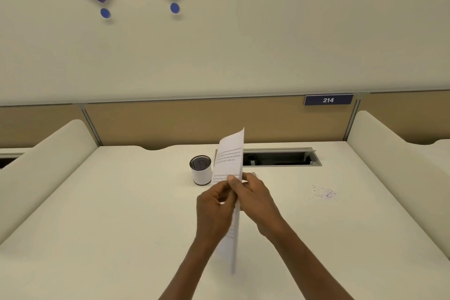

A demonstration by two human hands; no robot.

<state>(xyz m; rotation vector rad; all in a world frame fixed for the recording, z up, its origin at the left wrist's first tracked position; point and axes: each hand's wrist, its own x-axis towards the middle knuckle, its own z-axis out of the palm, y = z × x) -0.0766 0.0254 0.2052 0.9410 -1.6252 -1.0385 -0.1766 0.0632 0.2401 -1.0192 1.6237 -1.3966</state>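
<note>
A white sheet of printed paper (230, 156) is held nearly edge-on above the middle of the white desk (121, 214), folded or bent lengthwise. My left hand (214, 209) grips it from the left side. My right hand (255, 200) pinches it from the right, thumb on the printed face. The sheet's lower part runs down between my wrists and is partly hidden by my left hand.
A white pen cup (201, 170) with a black mesh inside stands just left of the paper. An open cable slot (280, 156) lies at the desk's back. Blue ink marks (325, 193) stain the desk at right. Padded dividers flank both sides; a sign (328, 100) reads 214.
</note>
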